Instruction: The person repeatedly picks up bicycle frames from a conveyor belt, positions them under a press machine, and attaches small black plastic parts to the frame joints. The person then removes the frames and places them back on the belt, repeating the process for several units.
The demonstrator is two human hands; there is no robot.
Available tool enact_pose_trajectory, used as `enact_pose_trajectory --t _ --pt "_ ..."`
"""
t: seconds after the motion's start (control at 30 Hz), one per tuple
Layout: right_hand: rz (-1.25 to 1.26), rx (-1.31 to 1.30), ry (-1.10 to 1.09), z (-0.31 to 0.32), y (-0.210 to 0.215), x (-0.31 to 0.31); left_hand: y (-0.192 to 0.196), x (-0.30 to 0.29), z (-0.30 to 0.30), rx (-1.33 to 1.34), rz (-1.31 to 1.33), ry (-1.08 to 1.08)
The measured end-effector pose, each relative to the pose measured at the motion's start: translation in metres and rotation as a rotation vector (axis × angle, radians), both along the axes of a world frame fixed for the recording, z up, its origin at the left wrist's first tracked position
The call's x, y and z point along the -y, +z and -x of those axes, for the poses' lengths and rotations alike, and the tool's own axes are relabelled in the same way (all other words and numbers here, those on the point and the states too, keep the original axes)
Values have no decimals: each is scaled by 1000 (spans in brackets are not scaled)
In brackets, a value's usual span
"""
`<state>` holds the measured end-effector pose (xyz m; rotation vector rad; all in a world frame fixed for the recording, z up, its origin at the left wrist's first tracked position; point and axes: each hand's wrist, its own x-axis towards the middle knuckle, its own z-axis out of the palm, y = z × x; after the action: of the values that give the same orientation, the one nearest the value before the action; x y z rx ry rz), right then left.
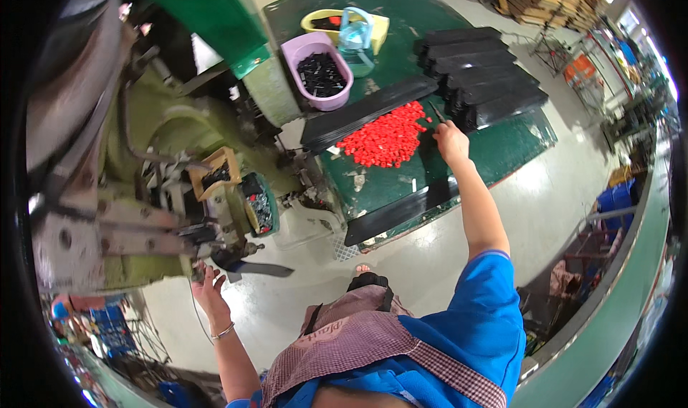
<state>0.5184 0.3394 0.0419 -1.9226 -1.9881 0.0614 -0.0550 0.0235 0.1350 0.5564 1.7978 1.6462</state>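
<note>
My right hand [451, 141] is over the green table, closed on a slim pointed metal tool that looks like tweezers [438, 113]. Just left of it a heap of small red plastic pieces [383, 137] is spread on the table. My left hand [209, 292] is raised to the machine's tooling [204, 237], fingers curled at its lower end; what they grip there is hidden. A black strip [264, 268] juts out of the tooling, right of that hand. Long black strips lie in a stack [373, 113] behind the red heap, and another strip [401, 211] lies along the near edge.
Stacks of black strips [494, 78] fill the table's right side. A pink tub of black pieces [344, 96], a yellow tub [382, 30] and a clear blue container [356, 53] stand at the back. The large green machine [136, 222] rises at left, with small parts bins [266, 227] beside it.
</note>
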Motion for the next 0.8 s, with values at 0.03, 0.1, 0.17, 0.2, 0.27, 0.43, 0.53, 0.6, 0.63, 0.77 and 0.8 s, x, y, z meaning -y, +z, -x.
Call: enact_pose_trajectory --t 0.03,0.1,0.17,0.2,0.27,0.43,0.53,0.6,0.63,0.77,0.8 --pt "-45 -74 -11 10 6 10 2 10 0 -24 1 18" --pt "-162 -171 23 26 14 29 1 33 -1 -40 10 94" --pt "-203 -274 127 31 11 41 4 55 -7 -29 3 170" --pt "72 -617 42 53 23 56 -2 75 -5 -13 4 218" --pt "136 -804 184 88 39 91 -1 112 -9 -12 4 229" --pt "733 -998 614 210 22 193 -28 253 -27 21 -17 454" --pt "981 -903 950 296 16 280 -50 357 -61 82 14 657" --pt "1161 -807 1108 344 20 347 -61 421 -92 132 44 789" --pt "1190 -731 1197 366 23 384 -65 452 -107 161 59 855" --pt "1166 -505 1709 426 20 500 -63 545 -181 152 -34 1083" --pt "1201 -456 1736 436 22 528 -63 563 -195 140 -53 1136"
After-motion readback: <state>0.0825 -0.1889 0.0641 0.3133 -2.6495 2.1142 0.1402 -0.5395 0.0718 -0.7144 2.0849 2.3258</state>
